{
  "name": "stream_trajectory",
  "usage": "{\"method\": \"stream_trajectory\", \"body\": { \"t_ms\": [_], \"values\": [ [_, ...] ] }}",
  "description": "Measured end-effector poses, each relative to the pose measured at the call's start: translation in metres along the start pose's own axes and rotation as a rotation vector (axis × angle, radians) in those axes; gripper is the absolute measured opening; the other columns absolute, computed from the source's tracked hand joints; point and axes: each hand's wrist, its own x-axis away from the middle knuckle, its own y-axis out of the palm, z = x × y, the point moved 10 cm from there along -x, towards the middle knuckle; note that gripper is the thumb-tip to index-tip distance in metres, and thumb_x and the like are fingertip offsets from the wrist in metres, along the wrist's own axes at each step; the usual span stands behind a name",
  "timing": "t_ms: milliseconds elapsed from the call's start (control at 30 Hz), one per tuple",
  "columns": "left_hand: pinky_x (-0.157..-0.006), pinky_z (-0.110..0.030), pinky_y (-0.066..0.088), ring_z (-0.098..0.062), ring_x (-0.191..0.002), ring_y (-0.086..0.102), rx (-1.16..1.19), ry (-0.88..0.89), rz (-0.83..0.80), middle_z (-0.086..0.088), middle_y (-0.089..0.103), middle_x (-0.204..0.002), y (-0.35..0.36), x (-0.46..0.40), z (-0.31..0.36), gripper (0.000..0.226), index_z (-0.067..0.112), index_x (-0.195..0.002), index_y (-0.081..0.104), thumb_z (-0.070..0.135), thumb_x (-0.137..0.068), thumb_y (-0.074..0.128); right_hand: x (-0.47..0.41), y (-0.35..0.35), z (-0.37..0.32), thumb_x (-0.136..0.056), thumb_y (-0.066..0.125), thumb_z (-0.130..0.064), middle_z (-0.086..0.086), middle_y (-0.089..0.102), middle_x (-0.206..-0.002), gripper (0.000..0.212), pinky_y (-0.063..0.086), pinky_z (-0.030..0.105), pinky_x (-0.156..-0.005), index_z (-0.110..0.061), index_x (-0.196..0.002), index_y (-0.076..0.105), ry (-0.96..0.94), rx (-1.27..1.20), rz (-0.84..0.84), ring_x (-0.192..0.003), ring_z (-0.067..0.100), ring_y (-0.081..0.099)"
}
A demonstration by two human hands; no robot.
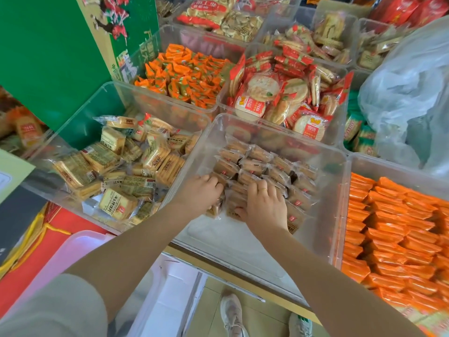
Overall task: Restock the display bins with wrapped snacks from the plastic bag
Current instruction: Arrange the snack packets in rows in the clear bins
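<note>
Snacks [252, 166] in diagonal rows, hands [264, 205] atop

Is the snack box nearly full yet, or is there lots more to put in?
Partly done. Brown wrapped snacks already sit in rows across the back of the clear middle bin. Right now the left hand and right hand are both in the bin, pressing packets into place. Still left: the bin's near end is bare, and the plastic bag sits at the right; what is in it can't be seen.
</note>
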Motion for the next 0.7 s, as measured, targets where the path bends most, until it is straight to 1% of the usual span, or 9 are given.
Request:
{"method": "stream_trajectory", "body": {
  "t_ms": [33, 133, 167, 267, 333, 433, 533, 600, 700],
  "values": [
    [-0.090, -0.033, 0.038, -0.025, -0.117, 0.046, -0.007, 0.014, -0.010, -0.009, 0.048, -0.124, 0.000, -0.001, 0.002, 0.034, 0.006, -0.124, 0.044, 0.005, -0.090, 0.047, 0.000, 0.004, 0.000, -0.090, 0.052, -0.048, 0.011, 0.043, -0.130, 0.052, 0.040, 0.038, -0.096, -0.010, -0.125, 0.040, 0.010, 0.030, -0.004, -0.116, 0.030, 0.046],
    [-0.089, -0.033, 0.040, -0.026, -0.114, 0.047, 0.030, 0.027, -0.009, -0.010, 0.047, -0.124, 0.002, -0.003, 0.002, 0.037, 0.007, -0.123, 0.044, -0.003, -0.087, 0.044, 0.003, 0.005, -0.014, -0.079, 0.071, -0.036, 0.008, 0.052, -0.113, 0.046, 0.045, 0.036, -0.085, -0.013, -0.113, 0.049, -0.019, 0.080, 0.003, -0.100, 0.026, 0.054],
    [-0.088, -0.033, 0.041, -0.026, -0.113, 0.048, 0.066, 0.020, -0.006, -0.010, 0.047, -0.123, 0.000, -0.003, 0.000, 0.038, 0.007, -0.122, 0.043, -0.004, -0.087, 0.044, 0.004, 0.007, -0.018, -0.078, 0.073, -0.031, 0.008, 0.052, -0.113, 0.046, 0.046, 0.035, -0.085, -0.013, -0.113, 0.049, -0.045, 0.077, -0.001, -0.099, 0.026, 0.054],
    [-0.084, -0.030, 0.038, -0.025, -0.110, 0.049, 0.099, 0.041, -0.004, -0.009, 0.049, -0.120, -0.004, -0.005, -0.001, 0.036, 0.008, -0.119, 0.043, -0.005, -0.085, 0.044, 0.003, 0.010, -0.021, -0.092, 0.057, -0.026, 0.009, 0.043, -0.125, 0.040, 0.041, 0.036, -0.094, -0.011, -0.123, 0.038, -0.103, -0.019, -0.015, -0.110, 0.027, 0.048],
    [-0.078, -0.028, 0.032, -0.025, -0.108, 0.049, 0.079, 0.052, -0.014, -0.009, 0.049, -0.117, -0.009, -0.007, -0.003, 0.035, 0.009, -0.117, 0.045, -0.006, -0.086, 0.043, 0.002, 0.007, -0.018, -0.095, 0.050, -0.026, 0.008, 0.042, -0.126, 0.035, 0.042, 0.034, -0.090, -0.012, -0.124, 0.038, -0.118, -0.058, 0.002, -0.109, 0.026, 0.048],
    [-0.082, -0.031, 0.034, -0.026, -0.106, 0.049, 0.006, 0.061, -0.047, -0.009, 0.051, -0.114, -0.013, -0.012, -0.006, 0.032, 0.008, -0.116, 0.050, -0.006, -0.088, 0.042, 0.004, 0.005, -0.016, -0.094, 0.051, -0.021, 0.005, 0.044, -0.123, 0.031, 0.044, 0.031, -0.079, -0.013, -0.123, 0.041, -0.134, -0.074, -0.005, -0.104, 0.024, 0.050],
    [-0.090, -0.035, 0.035, -0.028, -0.115, 0.047, -0.052, 0.114, -0.087, -0.010, 0.050, -0.122, -0.007, -0.011, 0.006, 0.031, 0.007, -0.120, 0.053, 0.002, -0.090, 0.045, 0.000, 0.003, -0.015, -0.094, 0.053, -0.022, 0.004, 0.048, -0.118, 0.029, 0.039, 0.030, -0.067, -0.014, -0.119, 0.042, -0.138, -0.063, -0.001, -0.101, 0.024, 0.051],
    [-0.092, -0.035, 0.034, -0.028, -0.119, 0.043, -0.048, 0.114, -0.074, -0.010, 0.046, -0.127, -0.004, -0.007, 0.012, 0.035, 0.007, -0.125, 0.049, 0.004, -0.091, 0.043, -0.003, 0.003, -0.015, -0.095, 0.050, -0.026, 0.004, 0.048, -0.118, 0.028, 0.038, 0.031, -0.065, -0.014, -0.119, 0.042, -0.137, -0.077, -0.016, -0.103, 0.025, 0.050],
    [-0.090, -0.031, 0.036, -0.024, -0.119, 0.042, 0.006, 0.021, -0.036, -0.008, 0.045, -0.128, -0.006, 0.001, 0.002, 0.037, 0.009, -0.127, 0.044, 0.003, -0.091, 0.041, -0.003, 0.001, -0.008, -0.094, 0.053, -0.031, 0.003, 0.048, -0.120, 0.031, 0.044, 0.033, -0.068, -0.015, -0.116, 0.041, -0.136, -0.110, -0.018, -0.105, 0.024, 0.052]
  ]
}}
